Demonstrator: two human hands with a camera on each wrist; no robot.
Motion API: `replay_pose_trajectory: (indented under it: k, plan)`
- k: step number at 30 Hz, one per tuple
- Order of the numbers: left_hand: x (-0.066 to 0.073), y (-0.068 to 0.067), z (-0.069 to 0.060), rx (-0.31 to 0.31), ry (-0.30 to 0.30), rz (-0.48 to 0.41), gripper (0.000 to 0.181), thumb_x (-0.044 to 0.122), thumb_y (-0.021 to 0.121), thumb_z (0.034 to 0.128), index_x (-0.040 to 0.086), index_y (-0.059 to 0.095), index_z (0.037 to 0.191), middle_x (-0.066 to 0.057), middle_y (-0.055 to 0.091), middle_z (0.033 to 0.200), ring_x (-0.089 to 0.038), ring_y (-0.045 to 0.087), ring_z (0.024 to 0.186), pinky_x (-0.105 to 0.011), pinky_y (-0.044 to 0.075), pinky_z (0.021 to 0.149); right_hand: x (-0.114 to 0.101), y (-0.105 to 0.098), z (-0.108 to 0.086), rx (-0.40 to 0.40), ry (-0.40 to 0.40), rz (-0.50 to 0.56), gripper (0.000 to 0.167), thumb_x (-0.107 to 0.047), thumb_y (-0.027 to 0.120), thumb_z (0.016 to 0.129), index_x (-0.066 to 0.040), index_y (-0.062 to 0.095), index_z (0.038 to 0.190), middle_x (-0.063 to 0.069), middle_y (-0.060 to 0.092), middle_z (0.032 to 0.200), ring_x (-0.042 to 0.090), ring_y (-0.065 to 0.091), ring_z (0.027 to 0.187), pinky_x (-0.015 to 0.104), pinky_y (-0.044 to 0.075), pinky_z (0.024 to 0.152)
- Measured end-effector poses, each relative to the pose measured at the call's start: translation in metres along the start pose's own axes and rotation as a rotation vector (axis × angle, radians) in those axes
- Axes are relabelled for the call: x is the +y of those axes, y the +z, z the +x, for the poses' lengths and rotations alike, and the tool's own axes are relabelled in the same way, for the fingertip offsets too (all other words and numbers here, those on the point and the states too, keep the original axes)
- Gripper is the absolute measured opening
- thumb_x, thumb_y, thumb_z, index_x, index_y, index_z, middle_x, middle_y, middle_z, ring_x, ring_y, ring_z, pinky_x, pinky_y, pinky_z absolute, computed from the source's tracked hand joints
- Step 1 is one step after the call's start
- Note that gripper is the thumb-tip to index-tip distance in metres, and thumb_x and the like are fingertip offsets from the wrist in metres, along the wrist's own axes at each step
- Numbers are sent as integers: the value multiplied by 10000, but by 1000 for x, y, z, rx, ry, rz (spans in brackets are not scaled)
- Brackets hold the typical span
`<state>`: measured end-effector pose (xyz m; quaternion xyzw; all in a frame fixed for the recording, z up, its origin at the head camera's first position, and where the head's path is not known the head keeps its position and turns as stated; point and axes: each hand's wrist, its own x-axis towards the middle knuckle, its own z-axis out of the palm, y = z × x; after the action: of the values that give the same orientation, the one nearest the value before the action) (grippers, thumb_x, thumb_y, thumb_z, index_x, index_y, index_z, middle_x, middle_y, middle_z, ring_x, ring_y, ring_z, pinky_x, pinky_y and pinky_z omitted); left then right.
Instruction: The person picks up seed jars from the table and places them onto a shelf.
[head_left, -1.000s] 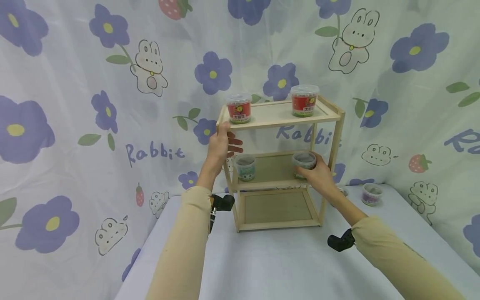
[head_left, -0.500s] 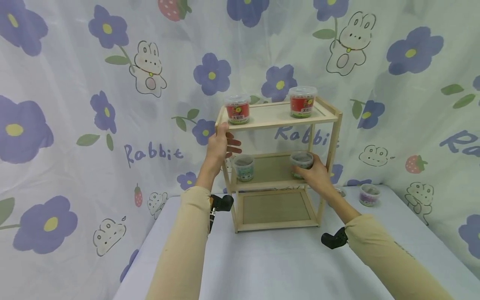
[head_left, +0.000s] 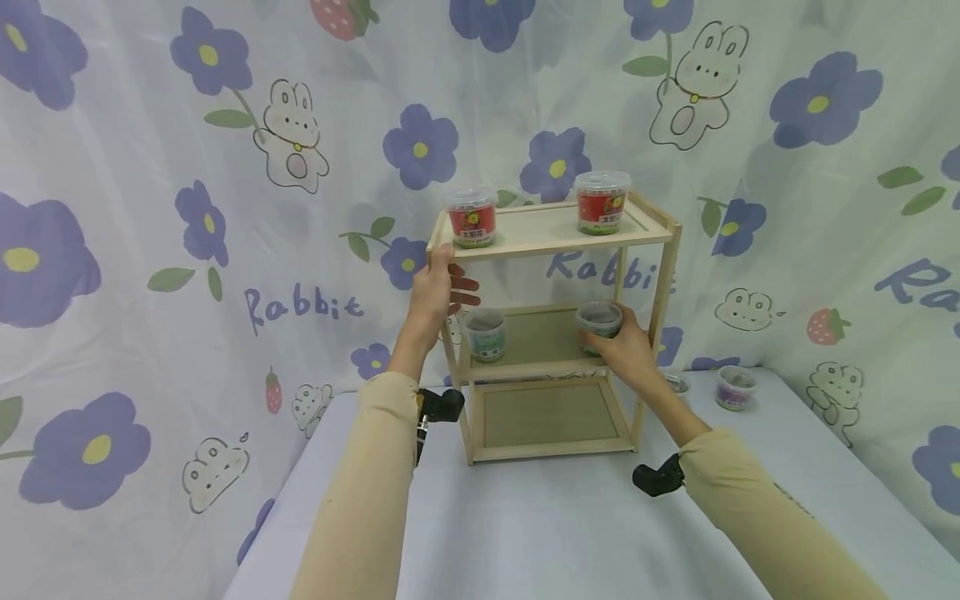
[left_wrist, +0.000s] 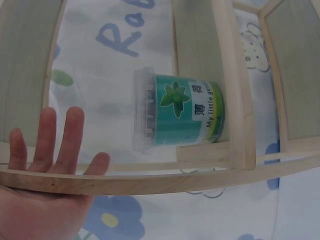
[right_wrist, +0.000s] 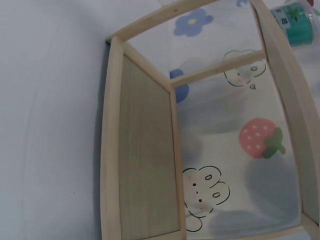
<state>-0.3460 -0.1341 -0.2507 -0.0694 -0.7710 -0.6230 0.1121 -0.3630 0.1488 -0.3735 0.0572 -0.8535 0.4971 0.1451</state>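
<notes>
A light wooden three-tier shelf (head_left: 551,451) stands on the table. My left hand (head_left: 431,296) rests against its left upright below the top board; the fingers stretch past the post in the left wrist view. A green-labelled cup (head_left: 486,337) stands on the middle tier, near this hand but apart from it. My right hand (head_left: 628,350) grips a clear-lidded cup (head_left: 600,315) at the right of the middle tier, thumb in front. That hand is outside the right wrist view. Two red-labelled cups, left (head_left: 473,222) and right (head_left: 601,206), stand on the top tier.
A purple-labelled cup (head_left: 735,390) stands on the white table (head_left: 555,533) to the right of the shelf, with a small clear item (head_left: 677,383) partly behind my right forearm. A patterned curtain (head_left: 300,233) hangs behind the shelf.
The head view has shifted slightly, so the shelf and cups appear a little further left. My right forearm has moved slightly left, its hand still on the cup. My left hand keeps its place.
</notes>
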Motion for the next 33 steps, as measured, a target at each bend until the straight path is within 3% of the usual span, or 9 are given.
replay_pose_trajectory:
  k: [6,21,28,33]
  plan:
    - [1,-1,0,5,-8,-9,472,573,295,979,156,511,928,-205,707,1083,-360,713,923,-527,439,975,-2,1,0,0,-1,-1,894,-345,694,901,52,184,1519,331,455,1396,484,503,1241,585,414,1009]
    - [1,0,-1,6,1,-10,468,565,292,984,158,512,914,-207,710,1073,-366,712,936,-529,438,977,-3,-4,-2,-19,-16,-6,957,-346,720,881,38,135,1534,325,411,1430,479,477,1269,594,388,1031]
    - [2,2,0,21,-8,-14,458,563,299,978,165,509,892,-175,720,1026,-343,720,897,-433,454,851,-1,-6,-3,-24,-15,14,970,-381,720,879,18,134,1541,312,408,1436,468,476,1270,587,391,1029]
    - [1,1,-1,24,-14,-7,551,576,292,977,77,525,985,-204,709,1071,-361,716,915,-364,436,776,0,-6,-4,-33,-13,8,966,-378,709,888,16,121,1545,320,400,1439,473,473,1269,586,397,1026]
